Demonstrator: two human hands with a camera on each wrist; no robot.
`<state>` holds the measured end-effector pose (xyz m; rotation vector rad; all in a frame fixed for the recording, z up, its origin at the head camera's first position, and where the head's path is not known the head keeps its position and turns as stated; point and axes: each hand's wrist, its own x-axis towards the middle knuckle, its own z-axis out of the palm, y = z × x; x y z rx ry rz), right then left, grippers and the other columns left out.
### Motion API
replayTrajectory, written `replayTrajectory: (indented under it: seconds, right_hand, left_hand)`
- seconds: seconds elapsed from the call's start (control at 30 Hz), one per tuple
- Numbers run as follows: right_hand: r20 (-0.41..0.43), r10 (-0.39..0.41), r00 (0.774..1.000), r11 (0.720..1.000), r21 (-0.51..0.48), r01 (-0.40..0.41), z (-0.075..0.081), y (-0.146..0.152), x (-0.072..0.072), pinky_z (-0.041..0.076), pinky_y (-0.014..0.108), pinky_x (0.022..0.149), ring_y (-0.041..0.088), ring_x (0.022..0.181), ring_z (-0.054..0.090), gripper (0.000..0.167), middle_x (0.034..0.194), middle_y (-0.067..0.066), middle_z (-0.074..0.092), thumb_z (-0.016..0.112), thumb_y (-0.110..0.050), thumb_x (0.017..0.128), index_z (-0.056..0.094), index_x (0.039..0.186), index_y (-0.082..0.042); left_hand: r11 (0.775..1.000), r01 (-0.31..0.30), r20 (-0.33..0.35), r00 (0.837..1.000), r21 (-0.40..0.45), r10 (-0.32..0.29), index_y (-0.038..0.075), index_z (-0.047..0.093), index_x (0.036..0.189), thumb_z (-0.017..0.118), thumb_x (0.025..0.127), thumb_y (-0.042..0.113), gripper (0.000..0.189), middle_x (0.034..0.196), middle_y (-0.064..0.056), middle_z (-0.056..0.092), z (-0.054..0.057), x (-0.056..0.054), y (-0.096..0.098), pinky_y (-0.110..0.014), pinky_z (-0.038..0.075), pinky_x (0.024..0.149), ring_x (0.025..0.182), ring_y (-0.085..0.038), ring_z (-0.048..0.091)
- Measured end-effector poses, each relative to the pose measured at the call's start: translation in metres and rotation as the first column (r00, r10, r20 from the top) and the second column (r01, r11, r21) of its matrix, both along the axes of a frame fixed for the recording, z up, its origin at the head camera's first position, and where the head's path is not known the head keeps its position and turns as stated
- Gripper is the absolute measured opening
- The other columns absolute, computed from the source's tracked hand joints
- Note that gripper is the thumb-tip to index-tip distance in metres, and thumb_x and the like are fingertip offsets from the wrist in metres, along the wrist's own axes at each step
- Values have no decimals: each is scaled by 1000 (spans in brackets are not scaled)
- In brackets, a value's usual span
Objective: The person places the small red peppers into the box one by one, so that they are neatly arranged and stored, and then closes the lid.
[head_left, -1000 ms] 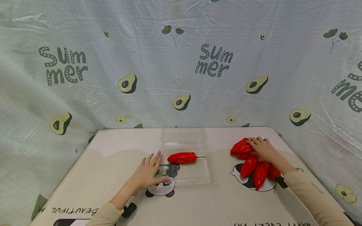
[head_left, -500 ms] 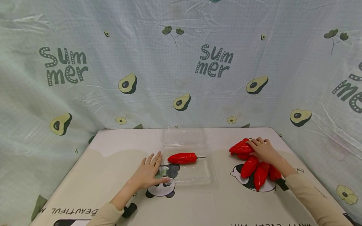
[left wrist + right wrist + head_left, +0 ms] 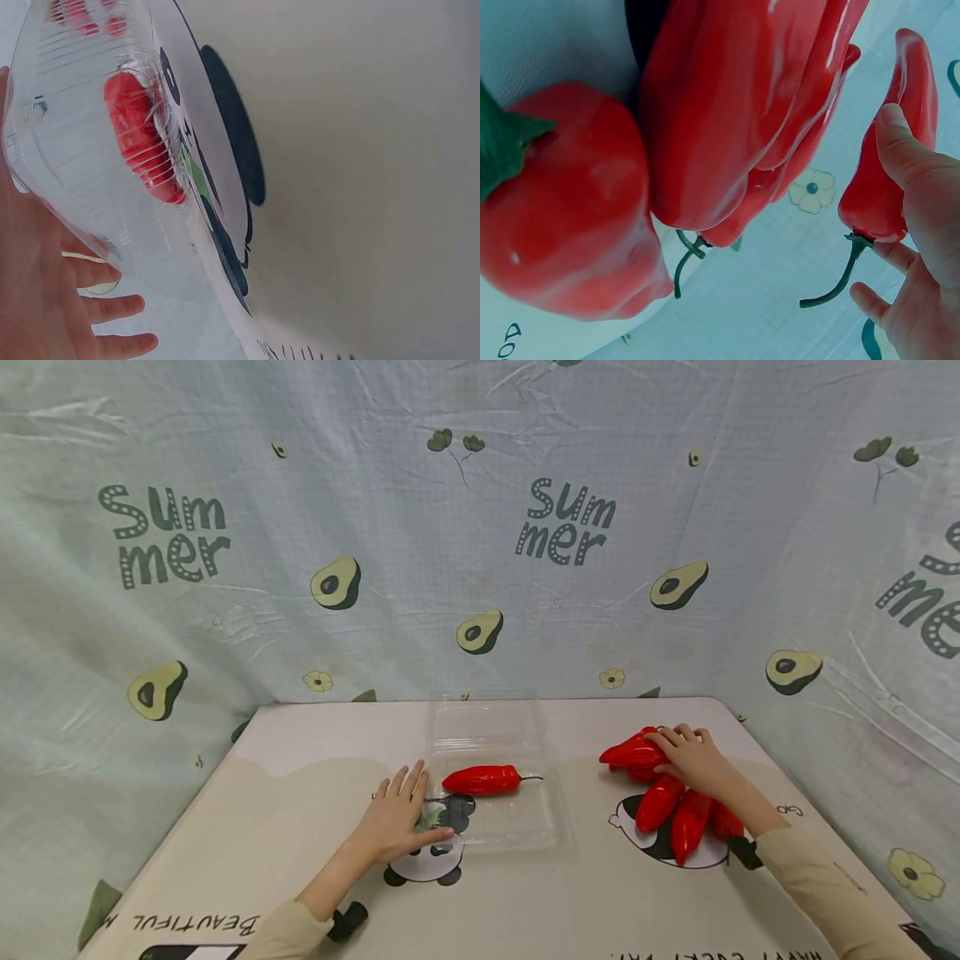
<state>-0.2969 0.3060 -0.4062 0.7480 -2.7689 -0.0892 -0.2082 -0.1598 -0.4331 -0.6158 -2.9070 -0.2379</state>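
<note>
A clear plastic clamshell box (image 3: 517, 818) lies with its lid folded back, and one red chili pepper (image 3: 482, 780) is inside, stem to the right. My left hand (image 3: 396, 820) rests against the box's left side, fingers spread; the left wrist view shows the clear wall (image 3: 75, 172) beside the palm. On the right, my right hand (image 3: 701, 764) holds another red pepper (image 3: 628, 752) between thumb and fingers. In the right wrist view this held pepper (image 3: 870, 191) has its green stem downward and stands apart from the pile.
Several more red peppers (image 3: 692, 827) lie in a pile under and in front of my right hand. A patterned curtain (image 3: 405, 527) hangs behind the pale printed table mat (image 3: 495, 910).
The pepper in my right hand has come away from the pile, its tip swinging left. My left hand and the box stay nearly still.
</note>
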Motion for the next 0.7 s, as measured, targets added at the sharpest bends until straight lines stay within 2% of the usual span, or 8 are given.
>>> replayTrajectory:
  seconds: [0.13,0.27,0.53,0.7]
  right_hand:
    - [-8,5,1000,1000,4,-5,1,-2,3,33,56,84,34,105,40,51,115,17,53,66,-24,79,47,123,-7]
    - [-15,11,1000,1000,5,-11,0,-4,5,33,56,84,34,105,41,50,115,17,53,65,-25,79,47,123,-7]
    - [-14,16,1000,1000,-21,-16,-2,-9,8,33,56,85,34,106,41,50,114,14,51,64,-28,80,47,124,-8]
    - [-32,7,999,1000,-24,-8,-4,-13,10,34,56,85,34,106,42,51,113,14,51,62,-31,81,48,123,-7]
  left_hand:
    - [999,15,-36,999,43,-14,-6,32,134,48,74,68,97,144,-21,27,-2,2,1,-59,25,100,129,-43,28]
    - [997,28,-52,998,77,-24,-8,33,133,44,73,72,101,142,-23,28,-2,3,1,-60,25,99,127,-44,29]
    - [1000,-4,26,1000,30,4,-5,27,137,48,72,70,101,147,-19,20,-1,2,1,-58,23,102,132,-42,23]
    - [1000,-12,45,999,6,12,-4,24,139,46,72,71,102,148,-18,19,0,1,0,-57,23,103,133,-40,22]
